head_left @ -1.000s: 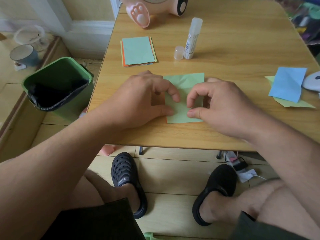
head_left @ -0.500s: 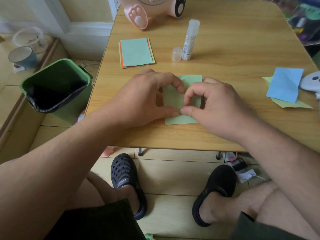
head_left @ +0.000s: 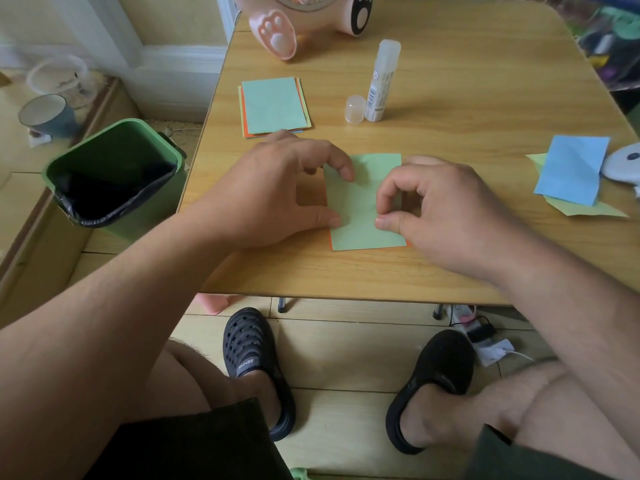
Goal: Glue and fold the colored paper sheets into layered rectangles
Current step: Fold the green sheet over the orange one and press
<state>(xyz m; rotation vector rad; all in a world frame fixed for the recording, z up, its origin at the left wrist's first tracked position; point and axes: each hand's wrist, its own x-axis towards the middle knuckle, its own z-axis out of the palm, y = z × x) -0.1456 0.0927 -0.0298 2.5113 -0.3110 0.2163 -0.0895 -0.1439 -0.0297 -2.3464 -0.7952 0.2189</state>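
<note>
A light green paper sheet (head_left: pixel 360 233) lies on the wooden table (head_left: pixel 467 116) near its front edge, with an orange sheet's edge showing under its left and bottom sides. My left hand (head_left: pixel 277 188) rests at the sheet's left edge, thumb tip and index fingertip pressing it down. My right hand (head_left: pixel 446 209) covers the sheet's right side, its curled index finger meeting the thumb in a pinch on the green paper. A stack of coloured sheets (head_left: pixel 272 105) lies behind my left hand. An uncapped glue stick (head_left: pixel 381 81) stands upright beside its cap (head_left: pixel 355 109).
A folded blue sheet (head_left: pixel 571 169) lies on a yellow-green one (head_left: pixel 585 209) at the table's right edge, next to a white device (head_left: pixel 623 164). A pink paw-footed toy (head_left: pixel 304 19) stands at the back. A green bin (head_left: pixel 114 174) sits on the floor at left.
The two thumbs, touching half a second ago, have drawn apart. My right index finger has curled down onto its thumb. The green sheet stays in place.
</note>
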